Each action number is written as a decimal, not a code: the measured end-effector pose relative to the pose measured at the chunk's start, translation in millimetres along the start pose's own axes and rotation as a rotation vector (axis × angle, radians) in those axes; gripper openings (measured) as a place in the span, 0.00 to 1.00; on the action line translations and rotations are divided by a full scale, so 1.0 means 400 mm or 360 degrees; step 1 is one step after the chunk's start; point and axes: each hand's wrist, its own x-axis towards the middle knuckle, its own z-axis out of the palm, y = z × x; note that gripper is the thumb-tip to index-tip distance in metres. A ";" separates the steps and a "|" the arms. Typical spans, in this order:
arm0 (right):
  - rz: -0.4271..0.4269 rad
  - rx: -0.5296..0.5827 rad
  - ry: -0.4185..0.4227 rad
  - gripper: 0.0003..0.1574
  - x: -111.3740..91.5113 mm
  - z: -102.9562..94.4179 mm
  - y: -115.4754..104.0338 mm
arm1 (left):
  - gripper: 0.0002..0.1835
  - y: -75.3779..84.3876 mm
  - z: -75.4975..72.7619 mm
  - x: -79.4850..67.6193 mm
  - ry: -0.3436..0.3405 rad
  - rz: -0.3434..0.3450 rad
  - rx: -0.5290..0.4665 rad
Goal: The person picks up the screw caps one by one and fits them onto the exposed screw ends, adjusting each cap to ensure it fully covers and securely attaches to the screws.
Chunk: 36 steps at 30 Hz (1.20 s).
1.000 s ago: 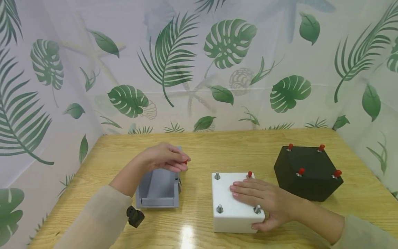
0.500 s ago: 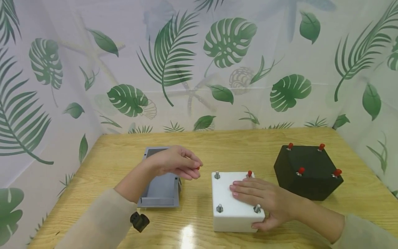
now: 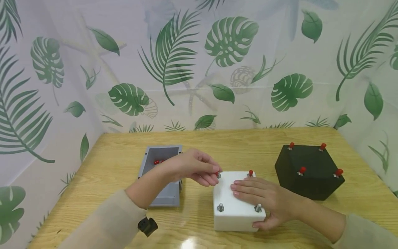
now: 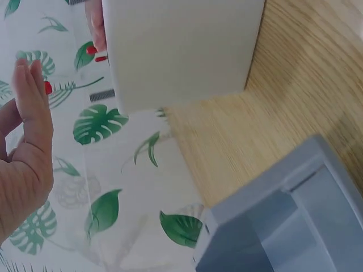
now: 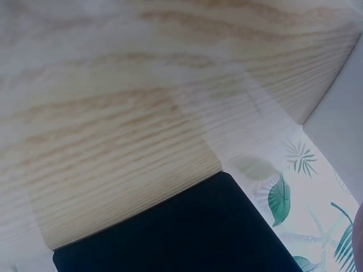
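A small red cap (image 3: 217, 174) is pinched between the fingertips of my left hand (image 3: 199, 167), right by the back-left bolt of the white box (image 3: 225, 193). In the left wrist view, a gap shows between the red cap (image 4: 47, 88) and the nearest bare bolt (image 4: 102, 95). My right hand (image 3: 272, 200) rests on the box's right part, fingers straight across the top and thumb against the front right side. A red cap (image 3: 250, 173) covers the back-right bolt. Bare metal shows on the front-left bolt (image 3: 220, 207) and front-right bolt (image 3: 258, 208).
A grey bin (image 3: 164, 199) with red caps (image 3: 158, 162) inside stands left, partly behind my left forearm. A black box (image 3: 311, 173) with red-capped bolts on top stands right. Patterned cloth (image 3: 186, 69) closes off the table's back and sides.
My left hand has moved right with the red cap, from above the grey bin to the white box's back-left corner. The bin's red caps have come into view. The right hand stays put.
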 end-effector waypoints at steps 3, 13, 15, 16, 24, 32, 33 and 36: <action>-0.0004 -0.0005 -0.0002 0.47 0.001 -0.001 0.001 | 0.15 0.010 0.018 0.001 -0.0018 0.0009 0.0036; -0.0022 -0.0028 0.0006 0.46 0.003 -0.001 0.004 | 0.12 0.023 0.066 0.019 -0.0061 0.0044 0.0104; -0.0010 -0.0035 -0.0011 0.45 0.000 -0.001 0.003 | 0.12 0.022 0.077 0.023 -0.0074 0.0065 0.0089; -0.0013 -0.0047 -0.0009 0.45 -0.003 0.000 0.003 | 0.12 0.022 0.083 0.025 -0.0081 0.0074 0.0089; -0.0102 -0.0080 0.0105 0.39 -0.015 0.015 0.006 | 0.09 0.013 0.137 0.040 -0.0198 0.0090 0.0044; -0.0098 -0.0009 0.0115 0.39 -0.015 0.013 0.010 | 0.08 0.008 0.177 0.058 -0.0293 0.0078 0.0045; -0.0100 -0.0005 0.0117 0.41 -0.015 0.013 0.011 | 0.08 0.008 0.182 0.060 -0.0305 0.0078 0.0038; -0.0080 -0.0006 0.0107 0.44 -0.015 0.013 0.013 | 0.06 0.007 0.193 0.064 -0.0318 0.0060 0.0004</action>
